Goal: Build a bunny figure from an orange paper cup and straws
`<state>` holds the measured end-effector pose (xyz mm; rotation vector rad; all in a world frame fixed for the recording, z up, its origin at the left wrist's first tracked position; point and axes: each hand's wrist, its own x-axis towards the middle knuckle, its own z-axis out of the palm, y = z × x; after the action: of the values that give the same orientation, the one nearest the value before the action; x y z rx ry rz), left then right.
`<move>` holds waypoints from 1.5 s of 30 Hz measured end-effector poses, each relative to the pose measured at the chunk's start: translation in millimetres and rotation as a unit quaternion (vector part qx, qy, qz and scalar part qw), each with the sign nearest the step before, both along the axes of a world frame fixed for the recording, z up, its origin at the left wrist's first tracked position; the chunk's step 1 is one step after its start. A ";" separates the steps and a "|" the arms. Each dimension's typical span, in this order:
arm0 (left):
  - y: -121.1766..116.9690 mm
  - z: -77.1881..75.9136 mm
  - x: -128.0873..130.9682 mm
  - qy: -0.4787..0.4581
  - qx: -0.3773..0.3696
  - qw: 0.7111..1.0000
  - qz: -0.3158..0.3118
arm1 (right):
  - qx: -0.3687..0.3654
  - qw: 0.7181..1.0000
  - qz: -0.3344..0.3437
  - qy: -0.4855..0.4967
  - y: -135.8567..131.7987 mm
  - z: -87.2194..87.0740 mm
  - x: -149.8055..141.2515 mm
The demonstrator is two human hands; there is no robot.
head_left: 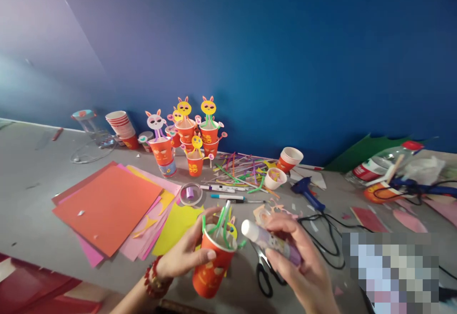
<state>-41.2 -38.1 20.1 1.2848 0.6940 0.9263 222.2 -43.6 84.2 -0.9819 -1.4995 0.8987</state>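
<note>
My left hand (185, 252), with a red bead bracelet on the wrist, is closed around an orange paper cup (211, 271) that has green and white straws (220, 223) sticking out of its mouth. My right hand (303, 266) grips a glue stick (269, 241) with a white cap, lying sideways and pointing at the cup's rim. Black scissors (263, 269) lie on the table right under my right hand. A yellow paper piece shows just behind the cup.
Sheets of orange, pink and yellow paper (107, 207) lie at left. Finished bunny cups (185, 138) stand at the back, beside cup stacks (121, 126) (290, 158), loose straws (239, 169), markers (226, 196), tape (190, 193), a blue glue gun (307, 192) with its cord, and a bottle (385, 161).
</note>
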 end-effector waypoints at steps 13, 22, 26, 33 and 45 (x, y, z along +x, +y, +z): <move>-9.1 5.8 17.7 -0.075 -0.039 0.996 -0.038 | -0.087 0.995 0.035 0.044 11.4 -18.6 -7.5; -13.1 3.8 19.3 -0.081 -0.059 0.994 -0.032 | 0.018 0.999 0.028 -0.025 12.3 -14.4 -5.3; -12.2 2.6 18.9 -0.082 -0.063 0.994 -0.028 | 0.020 0.999 0.025 -0.014 14.1 -14.3 -4.0; -11.8 9.9 23.0 -0.086 -0.067 0.993 -0.050 | 0.004 0.998 0.061 -0.010 19.2 -12.8 -8.0; -10.8 -17.0 28.5 -0.089 -0.166 0.982 -0.010 | -0.028 0.995 0.048 -0.086 20.4 -28.4 -4.1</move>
<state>-12.7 -48.9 3.1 0.9018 0.6614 0.8561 218.0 -23.2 55.8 -1.0573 -1.6860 0.9469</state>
